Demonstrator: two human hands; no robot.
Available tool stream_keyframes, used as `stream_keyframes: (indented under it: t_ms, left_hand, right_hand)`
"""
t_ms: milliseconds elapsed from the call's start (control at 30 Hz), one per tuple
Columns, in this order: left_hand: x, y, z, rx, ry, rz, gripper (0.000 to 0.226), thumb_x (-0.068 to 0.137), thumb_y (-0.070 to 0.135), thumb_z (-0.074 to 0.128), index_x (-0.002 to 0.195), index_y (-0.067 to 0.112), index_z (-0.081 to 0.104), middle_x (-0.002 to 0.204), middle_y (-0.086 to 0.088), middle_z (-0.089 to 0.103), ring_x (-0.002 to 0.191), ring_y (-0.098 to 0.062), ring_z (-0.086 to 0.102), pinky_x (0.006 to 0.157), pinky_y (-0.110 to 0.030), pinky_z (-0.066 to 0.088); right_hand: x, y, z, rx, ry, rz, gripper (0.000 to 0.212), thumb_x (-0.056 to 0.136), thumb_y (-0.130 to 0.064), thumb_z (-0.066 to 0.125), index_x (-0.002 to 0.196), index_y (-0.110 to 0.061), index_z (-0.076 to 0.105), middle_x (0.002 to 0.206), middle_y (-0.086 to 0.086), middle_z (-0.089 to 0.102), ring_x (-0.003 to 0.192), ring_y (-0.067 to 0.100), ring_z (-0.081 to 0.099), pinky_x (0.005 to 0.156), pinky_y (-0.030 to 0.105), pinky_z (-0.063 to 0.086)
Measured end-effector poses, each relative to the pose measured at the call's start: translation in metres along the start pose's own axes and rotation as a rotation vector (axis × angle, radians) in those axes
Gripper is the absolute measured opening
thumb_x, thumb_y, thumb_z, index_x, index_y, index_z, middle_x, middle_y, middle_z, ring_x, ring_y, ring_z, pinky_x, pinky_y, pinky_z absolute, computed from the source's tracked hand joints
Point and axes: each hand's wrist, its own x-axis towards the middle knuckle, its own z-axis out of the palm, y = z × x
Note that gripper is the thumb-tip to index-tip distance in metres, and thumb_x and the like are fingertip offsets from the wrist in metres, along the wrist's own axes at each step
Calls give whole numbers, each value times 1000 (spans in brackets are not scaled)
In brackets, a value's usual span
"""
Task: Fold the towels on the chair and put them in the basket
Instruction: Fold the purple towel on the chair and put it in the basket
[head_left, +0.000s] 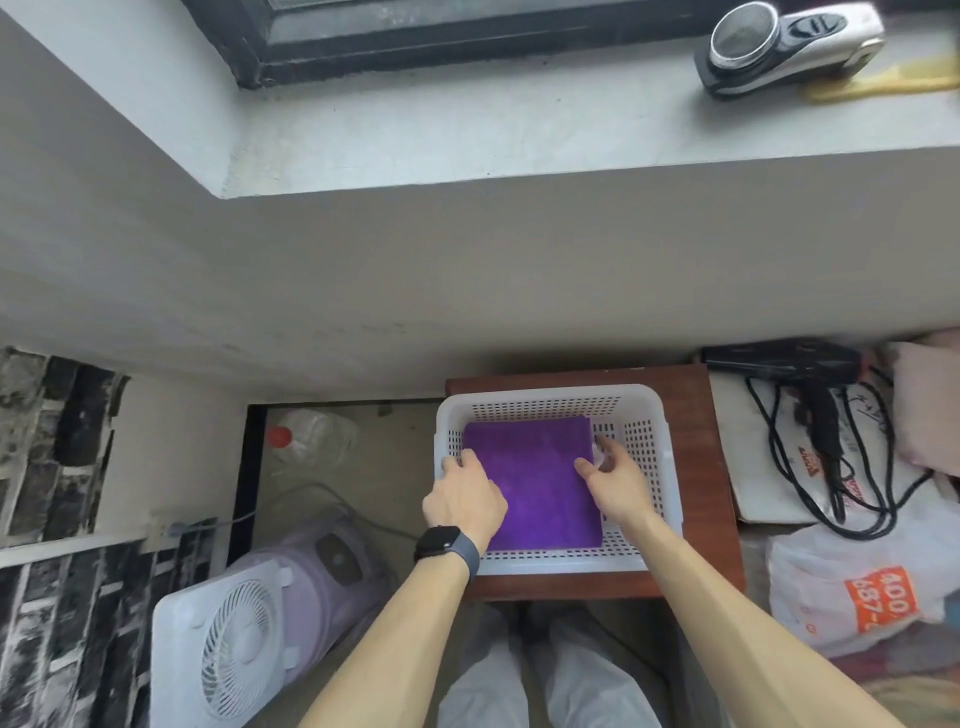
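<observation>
Finds one purple towel (535, 483) folded into a flat rectangle on the floor of the basket (550, 397), close to its left and far sides, with a strip of floor bare on the right. Judges this towel all but done: folded and in, with only the letting go left. Shows no other towel, so cannot say whether more wait. Reads the towel's slightly longer axis as pointing away from the person, toward the wall (467, 286), edges square with the basket's. Puts the left hand (465, 499) at the towel's left edge, fingers bent down by the basket side, tips hidden; cannot tell whether pinching or only pressing. Puts the right hand (615, 480) at the right edge, fingers spread and loosely curved, thumb on the cloth, gripping nothing. Sets the basket on a wooden chair (701, 467).
</observation>
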Motion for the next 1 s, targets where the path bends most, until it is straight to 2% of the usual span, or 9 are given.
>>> stream_keyframes:
  t_ms: [67, 167, 233, 333, 433, 500, 567, 833, 1000]
  left_hand:
    - [0, 6, 8, 15, 72, 83, 41, 96, 32, 47, 135, 17, 43, 139, -8, 45, 113, -28, 58, 78, -37, 51]
    - [-5, 12, 25, -28, 179, 315, 51, 95, 35, 48, 143, 16, 45, 151, -9, 42, 136, -29, 43, 105, -42, 46]
    - [-2, 9, 31, -37, 212, 350, 57, 95, 37, 43, 148, 17, 42, 157, -8, 37, 145, -30, 32, 116, -48, 33]
    - [1, -9, 43, 32, 255, 346, 62, 97, 43, 29, 155, 22, 29, 163, -7, 24, 152, -31, 14, 121, -51, 19]
    - [41, -8, 80, 34, 222, 384, 62, 100, 48, 28, 157, 29, 13, 165, -3, 16, 153, -28, 9, 123, -47, 8]
    - [68, 5, 109, 33, 187, 378, 62, 101, 52, 27, 156, 32, 5, 165, -1, 9, 153, -26, 4, 124, -44, 1]
    - [61, 7, 110, 50, 184, 379, 63, 101, 53, 28, 156, 32, 8, 165, -1, 9, 153, -26, 5, 123, -44, 2]
    - [63, -3, 111, 94, 277, 370, 64, 99, 52, 35, 156, 27, 18, 165, -5, 15, 152, -29, 11, 121, -47, 6]
    - [58, -3, 106, 89, 204, 375, 63, 101, 54, 23, 155, 31, 0, 164, 1, -8, 153, -25, -7, 123, -44, -5]
  right_hand:
    - [-3, 5, 2, -90, 160, -96, 52, 97, -37, 58, 145, -22, 47, 142, 2, 57, 127, 25, 56, 104, 47, 50]
    - [-19, 11, 12, -327, 354, -385, 42, 96, -30, 57, 137, -18, 54, 139, 5, 56, 130, 24, 49, 109, 41, 42]
    - [-26, 7, 27, -492, 364, -556, 46, 97, -29, 54, 141, -17, 53, 148, 7, 50, 138, 26, 43, 114, 42, 35]
    - [-27, 7, 51, -730, 217, -679, 58, 102, -38, 38, 158, -23, 29, 167, 4, 20, 155, 24, 13, 124, 48, 16]
    - [23, 35, 46, -879, 104, -657, 61, 106, -47, 20, 161, -26, 6, 168, -2, -3, 155, 18, -12, 125, 51, -1]
    - [61, 54, 35, -939, 79, -607, 62, 106, -50, 17, 161, -27, 0, 167, -4, -8, 154, 15, -18, 123, 46, -13]
    - [55, 54, 29, -967, 85, -602, 63, 105, -53, 16, 160, -28, -2, 167, -5, -10, 153, 14, -20, 121, 43, -18]
    - [50, 49, 44, -904, 63, -590, 63, 105, -54, 18, 156, -32, -10, 164, -10, -19, 151, 10, -25, 123, 48, -13]
    - [43, 48, 44, -935, 60, -570, 64, 105, -55, 16, 158, -30, -7, 165, -8, -19, 152, 13, -22, 124, 52, -9]
